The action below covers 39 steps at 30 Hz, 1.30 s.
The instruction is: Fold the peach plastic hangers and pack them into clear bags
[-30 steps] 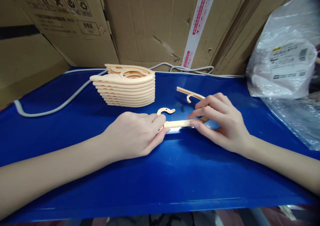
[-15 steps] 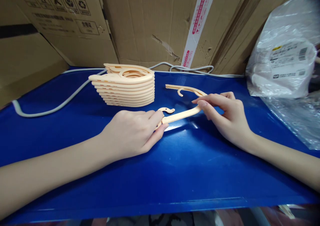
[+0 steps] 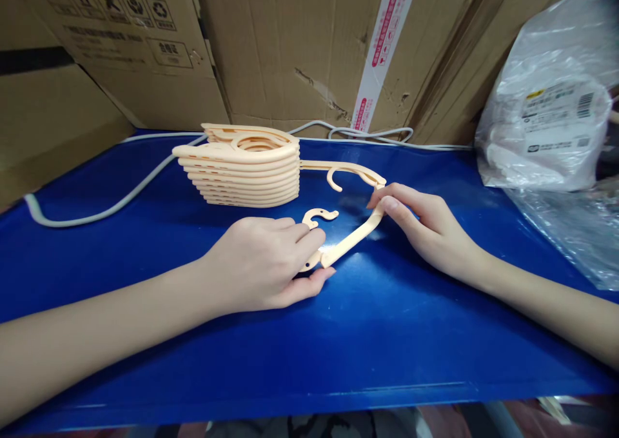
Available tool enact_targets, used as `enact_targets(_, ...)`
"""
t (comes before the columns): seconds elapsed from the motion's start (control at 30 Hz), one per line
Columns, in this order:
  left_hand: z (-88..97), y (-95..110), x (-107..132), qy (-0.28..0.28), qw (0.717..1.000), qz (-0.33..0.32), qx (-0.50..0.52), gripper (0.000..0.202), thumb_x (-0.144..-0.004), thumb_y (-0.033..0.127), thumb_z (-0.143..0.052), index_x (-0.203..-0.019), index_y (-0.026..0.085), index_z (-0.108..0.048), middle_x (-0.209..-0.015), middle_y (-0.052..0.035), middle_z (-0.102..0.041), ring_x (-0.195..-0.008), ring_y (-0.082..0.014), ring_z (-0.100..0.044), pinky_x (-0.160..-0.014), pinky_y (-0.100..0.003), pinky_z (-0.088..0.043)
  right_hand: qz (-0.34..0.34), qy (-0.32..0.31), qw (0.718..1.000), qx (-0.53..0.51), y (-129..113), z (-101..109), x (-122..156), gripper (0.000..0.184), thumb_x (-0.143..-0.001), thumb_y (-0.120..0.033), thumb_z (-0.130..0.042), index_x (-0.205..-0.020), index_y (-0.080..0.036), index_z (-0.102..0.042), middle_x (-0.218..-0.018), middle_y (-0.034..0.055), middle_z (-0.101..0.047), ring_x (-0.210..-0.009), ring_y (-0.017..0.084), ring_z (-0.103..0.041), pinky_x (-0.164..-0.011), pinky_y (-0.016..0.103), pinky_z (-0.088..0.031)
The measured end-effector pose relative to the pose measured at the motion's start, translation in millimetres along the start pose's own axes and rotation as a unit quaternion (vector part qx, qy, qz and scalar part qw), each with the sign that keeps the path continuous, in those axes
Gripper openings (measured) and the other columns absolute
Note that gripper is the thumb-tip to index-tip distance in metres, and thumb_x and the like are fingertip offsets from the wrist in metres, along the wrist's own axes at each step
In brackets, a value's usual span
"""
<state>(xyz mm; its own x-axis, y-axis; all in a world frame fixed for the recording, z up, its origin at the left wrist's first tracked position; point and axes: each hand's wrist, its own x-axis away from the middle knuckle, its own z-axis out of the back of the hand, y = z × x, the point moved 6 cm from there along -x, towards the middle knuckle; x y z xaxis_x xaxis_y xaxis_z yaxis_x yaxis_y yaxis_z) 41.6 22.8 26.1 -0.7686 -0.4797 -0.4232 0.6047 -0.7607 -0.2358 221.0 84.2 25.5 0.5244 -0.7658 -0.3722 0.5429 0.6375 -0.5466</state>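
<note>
My right hand (image 3: 430,231) pinches a cream plastic folding clothes hanger (image 3: 355,237) between thumb and fingers at its bend. One hanger arm slants down toward my left hand (image 3: 273,264). The other arm reaches left behind, with a small hook on its underside, its tip close to the stack of hangers (image 3: 242,173). My left hand is closed around the near end of the hanger, its thumb underneath. A curved hook piece (image 3: 320,215) with small holes sticks out above the left fingers; how it joins the rest is hidden by the hand.
Beneath everything is a shiny blue tabletop (image 3: 387,341). Cardboard boxes (image 3: 300,44) stand along the back, with a white cable (image 3: 140,186) running before them and out to the left. Clear plastic packaging with a label (image 3: 556,115) sits at the right.
The near hanger arm has swung to a steeper slant, its end lower and closer to me. The far arm has shifted left toward the stack. My right hand moved slightly left; the left thumb dropped lower.
</note>
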Motion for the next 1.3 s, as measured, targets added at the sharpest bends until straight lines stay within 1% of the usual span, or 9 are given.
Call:
enact_targets(0.1, -2.9, 0.9, 1.8, 0.003, 1.0, -0.015, 0.025, 0.033, -0.097, 0.043, -0.045, -0.076, 0.018, -0.052, -0.064, -0.0003, -0.057, -0.057, -0.016, -0.053, -0.05, -0.03, -0.03, -0.005, -0.017, 0.999, -0.03, 0.7, -1.4, -0.8, 0.025, -0.104, -0.038, -0.039, -0.093, -0.025, -0.058, -0.09, 0.0027, -0.063, -0.083, 0.021, -0.058, -0.075, 0.033, -0.043)
enact_targets(0.23, -7.1, 2.3, 3.3, -0.013, 0.997, -0.032, 0.074, 0.036, -0.098, 0.047, -0.044, -0.078, 0.018, -0.051, -0.066, -0.0011, -0.054, -0.062, -0.0164, -0.051, -0.052, -0.029, -0.03, -0.014, -0.016, 0.999, -0.048, 0.3, -1.7, -1.4, 0.023, -0.101, -0.038, -0.047, -0.085, -0.023, -0.055, -0.084, 0.0013, -0.059, -0.077, 0.019, -0.054, -0.072, 0.031, -0.043)
enact_targets(0.43, -8.5, 2.9, 2.8, -0.019, 0.993, -0.05, 0.106, 0.029, -0.1, 0.037, -0.043, -0.082, 0.018, -0.055, -0.071, -0.0022, -0.057, -0.068, -0.0172, -0.053, -0.056, -0.03, -0.033, -0.044, -0.006, 0.998, -0.052, 8.6, -2.2, -0.7, 0.023, -0.098, -0.041, -0.052, -0.084, -0.023, -0.055, -0.081, 0.0002, -0.058, -0.073, 0.017, -0.051, -0.067, 0.03, -0.042)
enact_targets(0.6, -4.0, 9.2, 3.0, -0.008, 0.988, -0.098, 0.12, 0.025, -0.099, 0.032, -0.046, -0.08, 0.019, -0.055, -0.07, -0.0007, -0.056, -0.063, -0.0154, -0.051, -0.054, -0.03, -0.032, -0.072, 0.005, 0.995, -0.073, 15.3, -2.2, -0.3, 0.019, -0.096, -0.039, -0.056, -0.104, -0.024, -0.065, -0.092, 0.0011, -0.065, -0.082, 0.019, -0.057, -0.072, 0.03, -0.045)
enact_targets(0.7, -1.3, 12.7, 3.2, -0.008, 0.984, -0.119, 0.132, 0.025, -0.098, 0.03, -0.047, -0.077, 0.019, -0.054, -0.069, -0.0004, -0.055, -0.06, -0.015, -0.048, -0.054, -0.031, -0.032, -0.081, -0.005, 0.993, -0.088, 17.6, -4.4, -1.2, 0.02, -0.095, -0.04, -0.058, -0.104, -0.024, -0.066, -0.098, 0.0017, -0.067, -0.086, 0.018, -0.059, -0.072, 0.03, -0.045)
enact_targets(0.93, 2.1, 17.1, 5.8, 0.007, 0.979, -0.146, 0.138, 0.02, -0.093, 0.027, -0.051, -0.075, 0.019, -0.054, -0.066, 0.0005, -0.053, -0.057, -0.0138, -0.045, -0.051, -0.031, -0.028, -0.085, -0.039, 0.991, -0.097, 19.6, -10.2, -2.5, 0.022, -0.095, -0.043, -0.057, -0.093, -0.021, -0.062, -0.078, -0.001, -0.058, -0.07, 0.014, -0.051, -0.062, 0.028, -0.038)
enact_targets(1.1, 1.7, 18.6, 7.7, 0.01, 0.979, -0.152, 0.132, 0.02, -0.093, 0.028, -0.051, -0.075, 0.02, -0.054, -0.066, 0.0003, -0.053, -0.057, -0.0144, -0.046, -0.051, -0.031, -0.028, -0.104, -0.033, 0.988, -0.106, 21.6, -10.9, -1.5, 0.012, -0.087, -0.027, -0.061, -0.094, -0.022, -0.053, -0.069, -0.005, -0.05, -0.062, 0.013, -0.044, -0.059, 0.027, -0.035)
enact_targets(1.2, 1.6, 18.4, 7.7, 0.013, 0.98, -0.148, 0.133, 0.02, -0.093, 0.026, -0.048, -0.074, 0.02, -0.054, -0.065, 0.0002, -0.053, -0.057, -0.0146, -0.045, -0.05, -0.031, -0.029, -0.115, -0.027, 0.987, -0.11, 23.0, -10.3, -0.6, 0.02, -0.082, -0.02, -0.058, -0.1, -0.022, -0.049, -0.069, -0.0059, -0.052, -0.062, 0.013, -0.045, -0.06, 0.028, -0.036)
enact_targets(1.3, 2.0, 18.5, 6.8, 0.016, 0.98, -0.147, 0.131, 0.021, -0.092, 0.025, -0.047, -0.073, 0.02, -0.054, -0.064, 0.0003, -0.052, -0.056, -0.0143, -0.044, -0.05, -0.032, -0.029, -0.104, -0.025, 0.989, -0.107, 22.6, -9.3, 0.3, 0.027, -0.082, -0.017, -0.055, -0.108, -0.022, -0.049, -0.074, -0.0047, -0.056, -0.066, 0.014, -0.048, -0.063, 0.029, -0.038)
